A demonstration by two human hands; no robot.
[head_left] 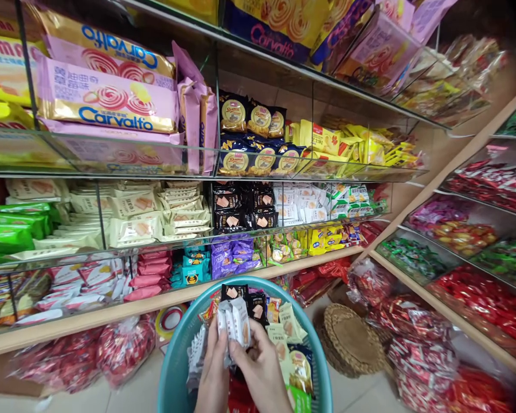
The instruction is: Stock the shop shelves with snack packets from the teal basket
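Both my hands are over a teal basket (172, 355) of wrapped snacks. Between them are several white snack packets (234, 324), held upright in a small bunch. My left hand (215, 358) grips the bunch at its left side, fingers closed. My right hand (260, 361) closes on it from the right, thumb across the front. Around my hands in the basket lie black packets (257, 306), cream packets (290, 322), a dark blue and gold packet (300, 367) and, left of my hands, more white packets (195, 355).
Glass-fronted shelves (189, 238) of packaged snacks rise ahead. Candy shelves (413, 278) stand at the right. Red candy bags (126, 350) lie on the floor at left, others (421, 350) at right. Round woven lids (352, 338) sit beside the basket.
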